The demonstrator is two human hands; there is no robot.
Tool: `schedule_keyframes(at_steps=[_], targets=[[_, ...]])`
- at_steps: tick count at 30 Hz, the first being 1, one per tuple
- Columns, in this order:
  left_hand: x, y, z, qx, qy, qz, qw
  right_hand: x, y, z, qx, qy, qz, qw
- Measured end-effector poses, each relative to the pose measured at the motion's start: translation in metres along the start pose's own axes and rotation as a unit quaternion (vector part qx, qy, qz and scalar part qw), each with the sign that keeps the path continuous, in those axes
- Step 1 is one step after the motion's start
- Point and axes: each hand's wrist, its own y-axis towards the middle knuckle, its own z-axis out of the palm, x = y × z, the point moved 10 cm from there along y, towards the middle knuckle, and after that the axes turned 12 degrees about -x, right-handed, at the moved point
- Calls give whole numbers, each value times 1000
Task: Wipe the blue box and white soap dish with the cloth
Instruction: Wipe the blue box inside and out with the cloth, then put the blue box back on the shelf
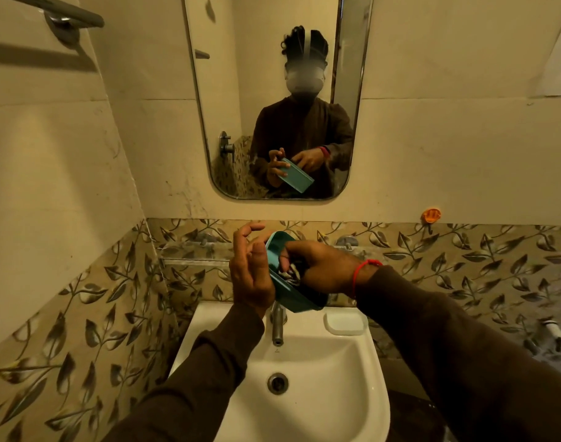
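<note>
Head view shows both hands raised above a white ceramic washbasin (304, 362), working on the teal-blue plastic box (296, 299), which is held tilted in the air just over the chrome tap (277, 327). The left hand (252, 272) steadies the box from its outer side with palm and thumb, the fingers spread loose rather than curled. The right hand (320, 266) is closed around a crumpled dark-and-white patterned cloth (292, 274) and pushes it down inside the box.

By my reading, the step in hand is wiping the inside of the box; the outer faces may yet need the cloth. The white rectangular soap dish (345, 323) sits untouched on the basin's right rear ledge. The next move likely calls for turning the box in the left hand to reach the remaining faces, setting it down, then lifting the dish.
</note>
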Motion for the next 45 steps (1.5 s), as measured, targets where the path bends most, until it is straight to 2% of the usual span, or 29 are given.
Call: schedule_keyframes(at_steps=[2,3,6,9,11,15,18,20,22,25,30,35,38,45], targets=[[-5,-3,7,12,3,8,1000,2,0,-4,-23,163,24,986],[-7,-5,10,19,7,10,1000,1,1,-6,-32,254,37,966],[0,-2,9,10,-13,-33,999,-9,3,-12,-51,489,75,868],[8,3,1,1,8,-38,999,-18,7,-36,-97,603,66,789],[12,4,-7,-8,23,-43,999,-23,9,-56,-123,622,54,771],[29,8,-28,-59,-7,-111,992,-58,7,-70,-177,464,116,860],[29,13,-36,-95,-15,-124,988,-93,2,-43,-156,351,202,901],[27,14,-34,-86,-20,-117,989,-104,2,-31,-170,270,216,923],[30,12,-29,-71,-27,-115,990,-97,6,-23,-191,252,194,929],[42,12,-28,-53,-28,-120,991,-91,9,-22,-230,273,171,918],[65,15,-31,-16,-18,-151,988,-86,21,-27,-270,178,126,938],[83,26,-32,100,38,-202,974,-80,47,-32,-309,124,98,938],[92,41,-35,155,139,-167,964,-79,73,-29,-302,102,100,942],[136,85,-47,131,212,-179,952,-80,138,-20,-299,82,140,940]])
